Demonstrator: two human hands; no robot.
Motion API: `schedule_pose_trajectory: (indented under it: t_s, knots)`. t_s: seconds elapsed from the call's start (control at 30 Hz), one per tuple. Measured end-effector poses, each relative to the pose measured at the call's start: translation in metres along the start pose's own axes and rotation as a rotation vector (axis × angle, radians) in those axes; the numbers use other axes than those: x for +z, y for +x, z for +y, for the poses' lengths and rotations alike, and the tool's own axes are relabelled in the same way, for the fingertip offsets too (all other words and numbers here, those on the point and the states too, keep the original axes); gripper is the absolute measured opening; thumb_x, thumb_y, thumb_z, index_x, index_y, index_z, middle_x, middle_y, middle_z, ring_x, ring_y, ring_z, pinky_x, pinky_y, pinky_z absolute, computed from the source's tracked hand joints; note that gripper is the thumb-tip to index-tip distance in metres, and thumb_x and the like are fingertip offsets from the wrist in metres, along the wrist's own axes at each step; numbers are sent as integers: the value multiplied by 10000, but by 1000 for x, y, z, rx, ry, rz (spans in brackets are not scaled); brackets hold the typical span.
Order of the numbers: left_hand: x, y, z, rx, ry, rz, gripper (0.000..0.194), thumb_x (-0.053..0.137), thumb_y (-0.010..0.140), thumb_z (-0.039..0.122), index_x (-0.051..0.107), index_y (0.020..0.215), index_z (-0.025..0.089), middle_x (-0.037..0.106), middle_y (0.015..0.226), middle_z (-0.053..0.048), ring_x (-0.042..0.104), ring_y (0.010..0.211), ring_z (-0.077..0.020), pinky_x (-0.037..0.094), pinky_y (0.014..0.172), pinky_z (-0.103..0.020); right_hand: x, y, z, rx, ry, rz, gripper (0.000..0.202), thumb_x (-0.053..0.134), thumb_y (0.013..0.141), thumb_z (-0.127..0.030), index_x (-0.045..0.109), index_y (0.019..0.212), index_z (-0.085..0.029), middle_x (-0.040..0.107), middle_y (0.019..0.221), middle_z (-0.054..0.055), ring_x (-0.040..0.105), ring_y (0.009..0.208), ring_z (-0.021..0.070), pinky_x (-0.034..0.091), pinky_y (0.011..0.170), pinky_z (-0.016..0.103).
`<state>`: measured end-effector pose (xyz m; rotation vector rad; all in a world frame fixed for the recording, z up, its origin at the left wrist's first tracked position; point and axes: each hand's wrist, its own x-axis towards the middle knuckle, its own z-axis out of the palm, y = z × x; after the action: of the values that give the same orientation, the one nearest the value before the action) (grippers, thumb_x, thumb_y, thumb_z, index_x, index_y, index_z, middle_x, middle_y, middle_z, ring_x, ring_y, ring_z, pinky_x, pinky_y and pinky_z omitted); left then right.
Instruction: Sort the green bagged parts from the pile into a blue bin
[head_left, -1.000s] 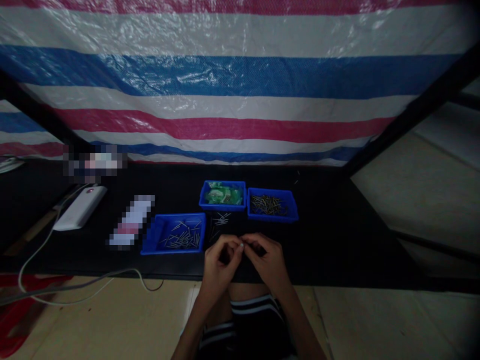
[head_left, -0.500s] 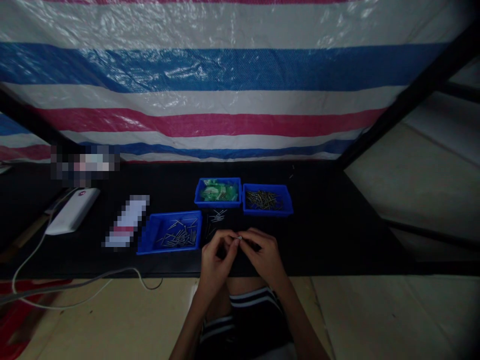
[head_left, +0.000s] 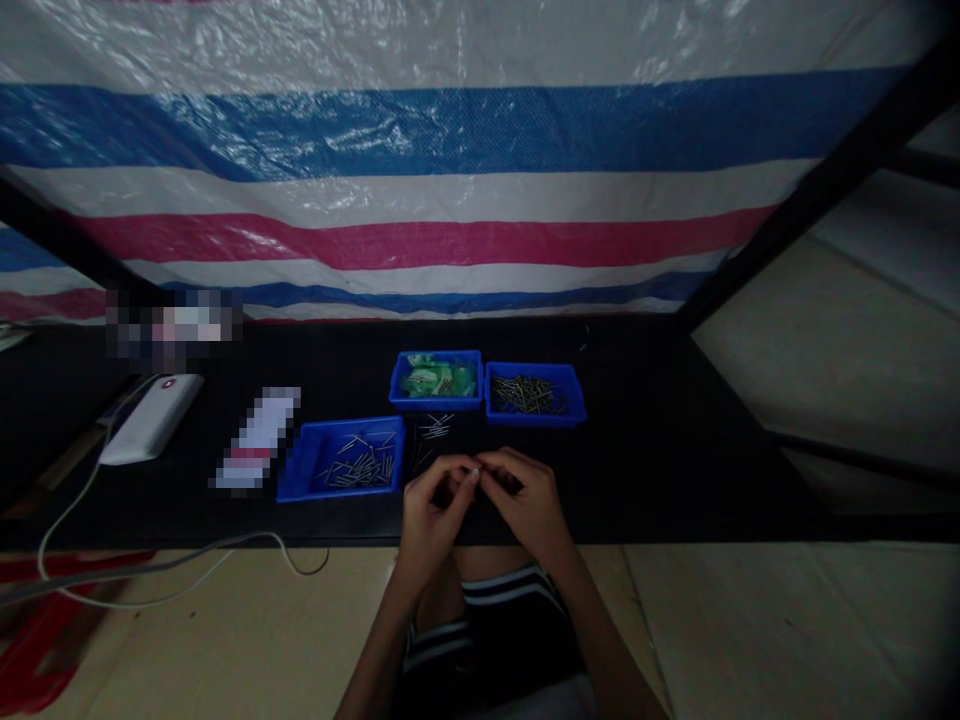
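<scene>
My left hand (head_left: 439,505) and my right hand (head_left: 523,497) meet fingertip to fingertip over the front of the black table (head_left: 660,450). Both are closed in a pinch. A tiny shiny bit shows between the fingertips, too small to name. To the left of my hands sits a blue tray (head_left: 304,460) with loose silvery screw-like pins (head_left: 364,467). Several more thin silvery pieces (head_left: 435,428) lie on the table just beyond my left hand. Farther off stand a blue tray (head_left: 436,405) of green-and-clear plastic packets (head_left: 439,378) and another blue tray (head_left: 536,420) of brassy screws (head_left: 529,394).
A white power-bank-like box (head_left: 154,420) with a white cable (head_left: 79,500) lies at the left. Beside it is a pixelated phone-shaped item (head_left: 259,440). A striped plastic sheet (head_left: 480,130) hangs behind the table. A red stool (head_left: 45,640) stands at lower left.
The view has shifted slightly. My fingertips remain together, and the small shiny bit between them shows less than before. The trays have stayed in place.
</scene>
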<state>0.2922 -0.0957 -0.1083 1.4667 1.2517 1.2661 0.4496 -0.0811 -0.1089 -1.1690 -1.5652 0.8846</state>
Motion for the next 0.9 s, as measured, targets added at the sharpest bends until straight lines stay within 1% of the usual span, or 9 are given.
schedule_pose_trajectory:
  t_s: [0.2,0.47,0.67,0.9]
  knots:
    - [0,1,1,-9,-14,-20,158,687,979,336,729,1005,187,606,663,37,538,595,-96,438,589,-194,0,-2,0,-19,-17,-1,141,672,956,-219,804,1005,-216,684,788,4,592,657,126,469,607,236]
    - [1,2,1,-9,7,-6,161,681,979,336,734,1021,189,598,648,42,539,590,-101,444,598,-200,0,-1,2,-16,-8,20,136,674,943,-210,800,994,-218,692,796,8,603,658,129,481,616,243]
    - [0,1,0,-4,5,-4,161,679,980,339,733,1014,191,594,650,40,533,592,-102,439,599,-203,0,-2,3,-13,-26,0,125,666,957,-226,789,983,-223,680,789,6,599,668,133,483,630,250]
    - [0,1,0,-8,10,-7,158,671,988,340,728,1017,195,590,655,41,538,605,-103,438,610,-203,-1,-2,1,-16,-30,4,139,674,936,-186,797,989,-221,697,800,4,611,674,132,489,636,241]
